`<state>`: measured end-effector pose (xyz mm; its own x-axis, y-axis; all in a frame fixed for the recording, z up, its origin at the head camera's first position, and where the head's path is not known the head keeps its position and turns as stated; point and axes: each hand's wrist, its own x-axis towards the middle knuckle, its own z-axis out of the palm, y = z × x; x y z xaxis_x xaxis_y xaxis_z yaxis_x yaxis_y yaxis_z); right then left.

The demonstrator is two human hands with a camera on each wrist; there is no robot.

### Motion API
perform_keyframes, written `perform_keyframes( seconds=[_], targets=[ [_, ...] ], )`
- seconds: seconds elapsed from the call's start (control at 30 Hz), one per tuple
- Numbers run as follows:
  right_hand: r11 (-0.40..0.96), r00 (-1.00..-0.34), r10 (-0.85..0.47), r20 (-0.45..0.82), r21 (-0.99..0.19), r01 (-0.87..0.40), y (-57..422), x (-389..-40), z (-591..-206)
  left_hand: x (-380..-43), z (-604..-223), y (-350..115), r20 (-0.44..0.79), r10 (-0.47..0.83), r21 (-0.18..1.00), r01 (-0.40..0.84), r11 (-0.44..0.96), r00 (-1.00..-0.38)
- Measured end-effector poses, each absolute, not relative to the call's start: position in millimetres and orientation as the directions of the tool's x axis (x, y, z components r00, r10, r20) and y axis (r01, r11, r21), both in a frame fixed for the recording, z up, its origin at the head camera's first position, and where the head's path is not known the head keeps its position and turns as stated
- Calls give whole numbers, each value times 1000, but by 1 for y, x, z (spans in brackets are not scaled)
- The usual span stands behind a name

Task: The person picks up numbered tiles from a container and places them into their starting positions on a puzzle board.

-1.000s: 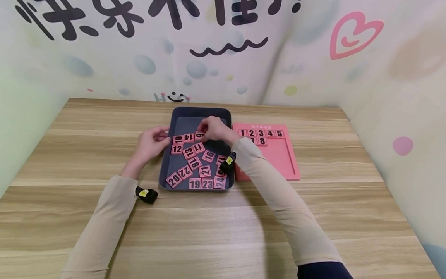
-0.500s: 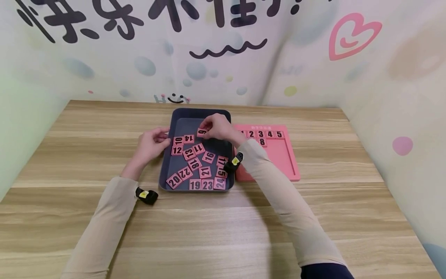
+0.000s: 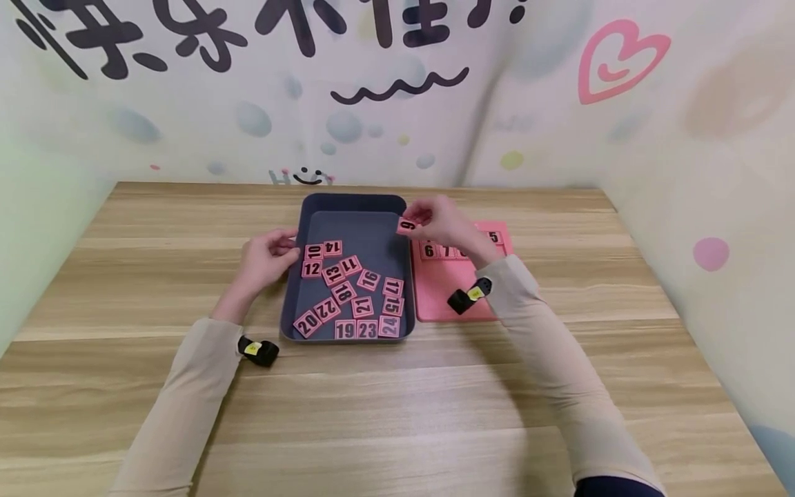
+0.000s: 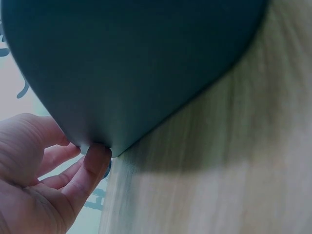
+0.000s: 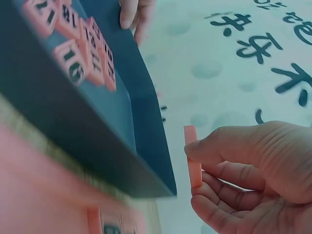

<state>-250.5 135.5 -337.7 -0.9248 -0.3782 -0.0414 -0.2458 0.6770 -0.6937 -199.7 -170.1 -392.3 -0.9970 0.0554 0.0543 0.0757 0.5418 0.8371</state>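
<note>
My right hand [image 3: 441, 224] pinches a small pink number tile [image 3: 406, 225], marked 9 and turned sideways, above the right rim of the dark tray [image 3: 354, 224]. In the right wrist view the tile [image 5: 195, 174] stands on edge between thumb and fingers. My left hand [image 3: 263, 262] holds the tray's left rim with thumb and fingertips; the left wrist view shows the thumb [image 4: 95, 161] against the outer wall. Several number tiles [image 3: 341, 293] lie loose at mixed angles in the tray. Beside it lies a pink board [image 3: 441, 290], its top rows partly hidden by my right hand and wrist.
On the board, tiles 6 [image 3: 428, 250] and 7 show in the second row, and a 5 [image 3: 493, 237] ends the first row. The wooden table [image 3: 373, 414] meets a printed wall [image 3: 373, 159] behind the tray. Both wrists wear black camera straps.
My right hand has lifted the 9 tile from the tray's upper part and carried it right, to the tray's right rim. The left hand keeps its place at the left rim.
</note>
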Motion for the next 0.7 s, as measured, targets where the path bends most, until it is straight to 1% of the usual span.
perform_keyframes(
  seconds=[0.33, 0.7],
  targets=[
    [722, -957, -284, -51, -669, -179, 195, -236, -344, -199, -390, -170, 44, 57, 835, 68, 547, -997],
    [742, -973, -217, -84, -662, -108, 238, -222, -363, -198, -390, -168, 36, 61, 826, 64, 559, -997]
  ],
)
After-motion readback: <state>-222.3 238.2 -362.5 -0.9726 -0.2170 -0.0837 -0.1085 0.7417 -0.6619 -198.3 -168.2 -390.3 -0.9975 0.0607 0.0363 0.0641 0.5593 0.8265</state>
